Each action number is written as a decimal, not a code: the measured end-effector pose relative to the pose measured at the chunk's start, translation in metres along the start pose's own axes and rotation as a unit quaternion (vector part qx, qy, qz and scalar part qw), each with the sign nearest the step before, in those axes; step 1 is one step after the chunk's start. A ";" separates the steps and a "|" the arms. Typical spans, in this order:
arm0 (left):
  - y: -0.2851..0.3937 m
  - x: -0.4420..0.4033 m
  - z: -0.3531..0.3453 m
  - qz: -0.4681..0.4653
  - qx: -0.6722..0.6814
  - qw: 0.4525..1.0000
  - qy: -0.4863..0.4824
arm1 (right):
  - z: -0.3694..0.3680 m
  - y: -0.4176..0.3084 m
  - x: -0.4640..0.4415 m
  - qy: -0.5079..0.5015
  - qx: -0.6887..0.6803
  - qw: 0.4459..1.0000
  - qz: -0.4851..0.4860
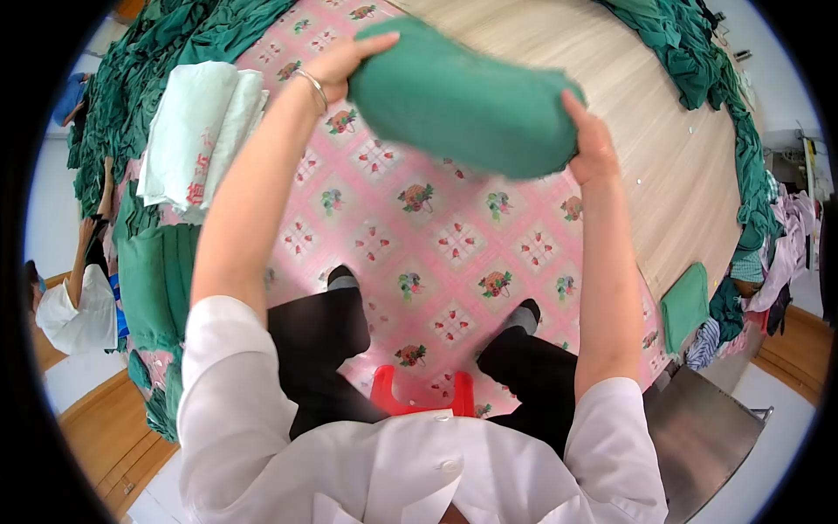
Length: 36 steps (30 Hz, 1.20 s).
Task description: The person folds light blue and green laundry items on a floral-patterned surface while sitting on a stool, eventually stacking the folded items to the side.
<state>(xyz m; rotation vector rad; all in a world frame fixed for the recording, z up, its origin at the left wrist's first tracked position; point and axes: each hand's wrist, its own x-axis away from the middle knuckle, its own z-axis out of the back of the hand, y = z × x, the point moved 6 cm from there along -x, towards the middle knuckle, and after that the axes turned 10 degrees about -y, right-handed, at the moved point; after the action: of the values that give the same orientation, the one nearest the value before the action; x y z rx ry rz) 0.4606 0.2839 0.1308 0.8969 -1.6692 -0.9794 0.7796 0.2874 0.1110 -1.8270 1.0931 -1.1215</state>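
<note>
A folded green cloth bundle is held up in front of me, its edges slightly blurred by motion. At its left end, my left hand grips it with the thumb on top and a bracelet on the wrist. The fingers of my right hand are closed round its right end, partly hidden behind the cloth. Below the bundle lies a pink patterned sheet. Off to the left, closest to my left forearm, is a stack of folded white cloths with red lettering.
Heaped green cloth covers the far left, above folded green cloths. More green cloth edges the wooden board. A folded green cloth lies right. A red stool is under me. Another person is at left.
</note>
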 end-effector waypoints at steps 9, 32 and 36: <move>-0.155 0.107 0.008 0.041 0.033 0.997 0.058 | -0.001 0.140 0.089 0.091 0.137 0.985 0.044; -0.385 0.082 0.058 0.191 -0.133 0.949 0.214 | 0.094 0.360 0.081 0.174 0.450 0.862 -0.155; -0.339 0.103 0.030 0.209 0.147 0.963 0.088 | 0.052 0.327 0.095 0.120 0.158 0.933 -0.299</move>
<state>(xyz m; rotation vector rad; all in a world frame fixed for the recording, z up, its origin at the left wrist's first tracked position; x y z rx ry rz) 0.4445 0.0603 -0.1454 0.7509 -1.7796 -0.3612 0.7585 0.0831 -0.1655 -1.8340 0.4268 -1.7962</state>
